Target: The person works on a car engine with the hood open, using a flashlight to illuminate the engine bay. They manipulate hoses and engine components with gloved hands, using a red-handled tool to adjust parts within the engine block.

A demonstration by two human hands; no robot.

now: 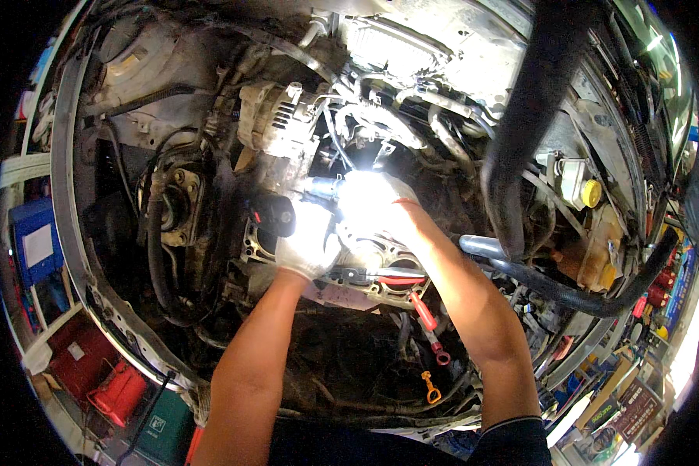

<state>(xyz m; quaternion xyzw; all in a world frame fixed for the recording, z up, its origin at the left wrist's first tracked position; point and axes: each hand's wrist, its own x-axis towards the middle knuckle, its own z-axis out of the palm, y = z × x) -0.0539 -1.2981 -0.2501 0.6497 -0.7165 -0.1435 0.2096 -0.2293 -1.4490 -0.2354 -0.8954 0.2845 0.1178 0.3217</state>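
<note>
My left hand (309,247), in a white glove, is closed around a dark tool with a rounded black end (276,216) and a small red mark. It is above the left end of an open engine block (377,293); the tool's exact kind is unclear. Farther in, my right hand (377,196), also gloved, reaches over the block beside a short dark cylindrical part (324,187). Strong glare washes out its fingers and whatever they touch. A pliers-like tool (357,276) with red on its handle lies across the block near a round bore.
A red-handled tool (423,312) and an orange loop handle (430,388) are at the near side. An alternator (270,120) stands far left of centre. Thick black hoses (512,163) cross at right, near a reservoir with a yellow cap (591,193). The car body surrounds the bay.
</note>
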